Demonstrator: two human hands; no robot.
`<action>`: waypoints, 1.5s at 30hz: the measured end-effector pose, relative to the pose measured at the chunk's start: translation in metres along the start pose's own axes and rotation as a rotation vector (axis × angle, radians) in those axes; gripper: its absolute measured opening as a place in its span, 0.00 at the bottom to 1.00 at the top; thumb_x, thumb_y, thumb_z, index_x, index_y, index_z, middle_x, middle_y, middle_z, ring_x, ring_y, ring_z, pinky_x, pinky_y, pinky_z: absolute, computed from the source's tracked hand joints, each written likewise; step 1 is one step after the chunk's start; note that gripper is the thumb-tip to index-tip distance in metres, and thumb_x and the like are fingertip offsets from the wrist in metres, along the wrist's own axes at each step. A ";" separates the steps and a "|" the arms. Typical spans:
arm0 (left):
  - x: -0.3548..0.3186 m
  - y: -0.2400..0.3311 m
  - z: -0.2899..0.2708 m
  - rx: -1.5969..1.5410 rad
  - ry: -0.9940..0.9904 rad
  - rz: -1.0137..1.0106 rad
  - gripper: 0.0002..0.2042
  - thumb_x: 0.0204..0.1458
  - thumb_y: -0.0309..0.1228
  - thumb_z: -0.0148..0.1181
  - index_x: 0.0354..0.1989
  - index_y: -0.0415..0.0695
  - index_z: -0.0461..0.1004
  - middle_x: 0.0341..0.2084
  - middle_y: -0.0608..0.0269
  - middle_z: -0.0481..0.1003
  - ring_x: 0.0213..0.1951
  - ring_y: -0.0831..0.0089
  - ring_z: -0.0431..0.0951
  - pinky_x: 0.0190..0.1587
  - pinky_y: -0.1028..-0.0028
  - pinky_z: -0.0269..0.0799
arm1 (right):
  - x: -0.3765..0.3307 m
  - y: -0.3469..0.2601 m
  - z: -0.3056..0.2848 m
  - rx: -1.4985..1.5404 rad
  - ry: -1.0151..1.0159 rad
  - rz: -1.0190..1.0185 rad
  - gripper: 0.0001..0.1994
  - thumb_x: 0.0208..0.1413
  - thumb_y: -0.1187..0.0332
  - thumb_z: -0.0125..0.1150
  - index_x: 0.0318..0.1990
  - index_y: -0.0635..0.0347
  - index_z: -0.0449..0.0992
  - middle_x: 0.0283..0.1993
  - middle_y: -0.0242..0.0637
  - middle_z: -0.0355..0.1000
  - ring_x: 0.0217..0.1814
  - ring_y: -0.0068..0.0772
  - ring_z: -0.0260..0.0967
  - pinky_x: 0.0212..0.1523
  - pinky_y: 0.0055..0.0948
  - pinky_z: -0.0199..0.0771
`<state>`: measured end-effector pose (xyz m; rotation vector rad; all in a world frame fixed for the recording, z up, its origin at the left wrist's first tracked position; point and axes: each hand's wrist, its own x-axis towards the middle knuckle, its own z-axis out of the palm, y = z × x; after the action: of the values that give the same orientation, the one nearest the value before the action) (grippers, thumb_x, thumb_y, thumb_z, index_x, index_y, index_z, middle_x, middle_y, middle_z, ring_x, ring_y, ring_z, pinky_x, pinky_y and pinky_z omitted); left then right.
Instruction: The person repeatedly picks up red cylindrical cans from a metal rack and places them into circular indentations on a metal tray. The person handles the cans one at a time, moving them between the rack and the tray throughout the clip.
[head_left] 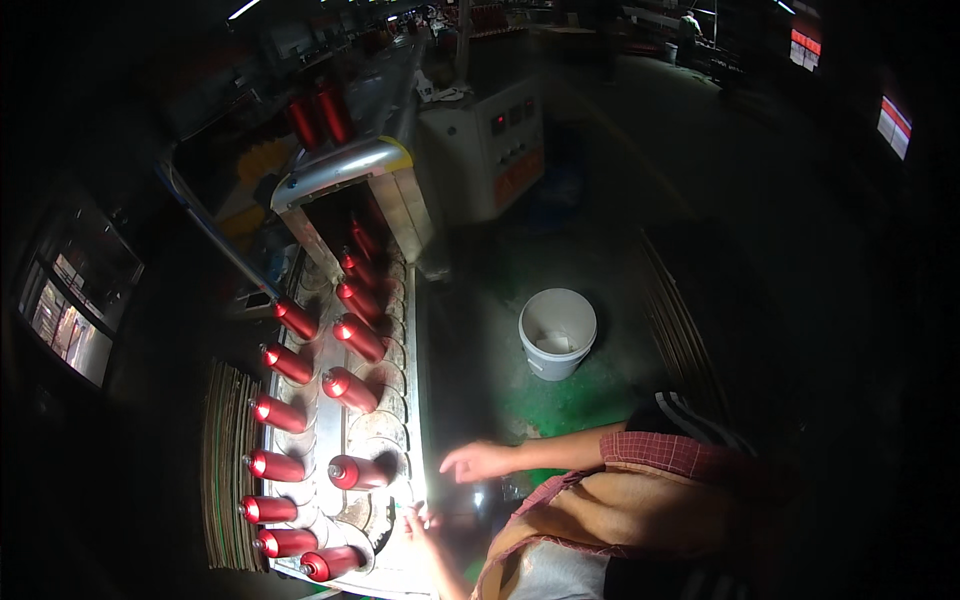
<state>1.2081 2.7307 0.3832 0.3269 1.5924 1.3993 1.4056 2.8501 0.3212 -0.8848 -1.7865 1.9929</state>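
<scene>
Glossy red bottles [350, 389] with small clear tips stand in two rows on a conveyor [376, 424] of round plates. Nearest my hands is one red bottle [358, 473] in the right row. My left hand [417, 521] is at the conveyor's right edge, below that bottle, its fingers apart in bright light; I see nothing held in it. My right hand [480, 462] hovers just off the same edge, fingers loosely stretched and holding nothing. Another red bottle [332, 563] stands at the near end of the line.
A metal tunnel hood [345, 172] spans the conveyor's far end, with red bottles beyond. Beside it stands a control cabinet [490, 150]. A white bucket [557, 335] is on the green floor to the right. Stacked cardboard sheets [230, 465] line the conveyor's left side.
</scene>
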 end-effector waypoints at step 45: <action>-0.763 0.114 -0.496 0.262 1.255 0.819 0.11 0.58 0.27 0.57 0.47 0.42 0.79 0.46 0.61 0.77 0.45 0.76 0.77 0.43 0.75 0.75 | -0.078 -0.384 0.663 0.069 -0.895 -1.070 0.08 0.54 0.86 0.57 0.38 0.67 0.78 0.38 0.37 0.73 0.36 0.25 0.72 0.37 0.20 0.71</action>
<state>1.1678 1.9074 0.7857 0.2635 2.8806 2.2322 0.9820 2.3526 0.7296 1.0053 -1.8706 1.6683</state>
